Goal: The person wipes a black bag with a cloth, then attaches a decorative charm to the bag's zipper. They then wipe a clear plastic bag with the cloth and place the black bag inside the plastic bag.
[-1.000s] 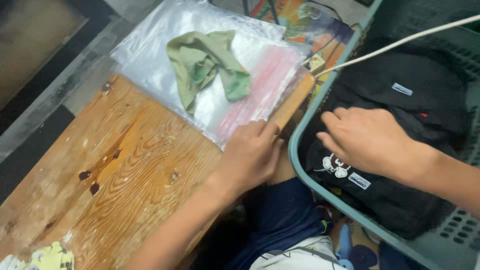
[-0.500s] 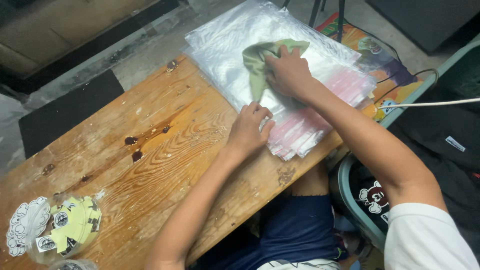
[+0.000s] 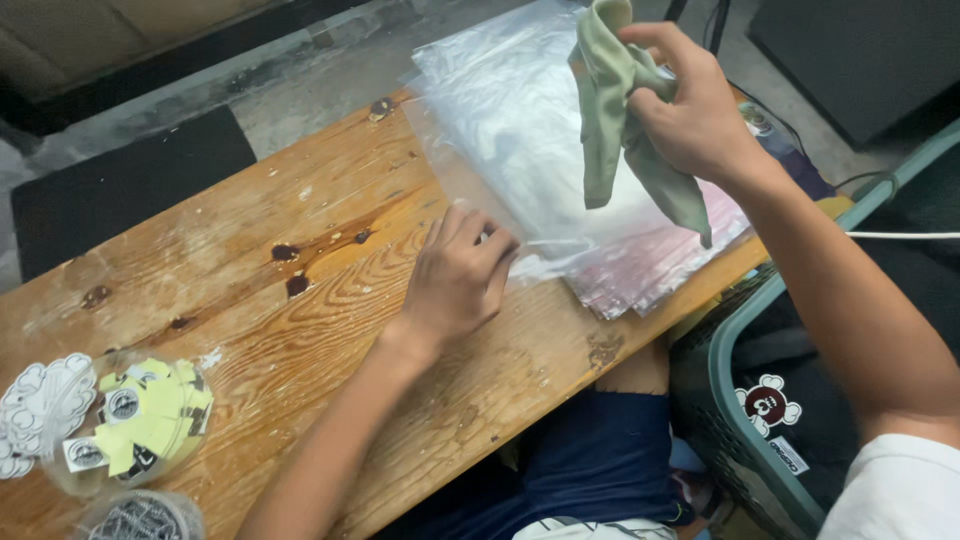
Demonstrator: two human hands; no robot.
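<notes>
My right hand (image 3: 692, 112) holds a pale green cloth (image 3: 612, 110) lifted above a stack of clear plastic bags (image 3: 545, 150) on the wooden table (image 3: 250, 290). The cloth hangs down from my fingers. My left hand (image 3: 455, 275) rests on the table at the near edge of the bag stack, its fingertips pinching the corner of the top bag.
Clear packets of yellow and white stickers (image 3: 110, 425) lie at the table's left end. A grey-green plastic basket (image 3: 760, 420) with black printed clothing (image 3: 800, 400) stands to the right of my knees. A white cable (image 3: 900, 236) runs across it.
My right hand has lifted the green cloth off the bag stack, after coming out of the basket earlier. My left hand has stayed at the stack's near edge.
</notes>
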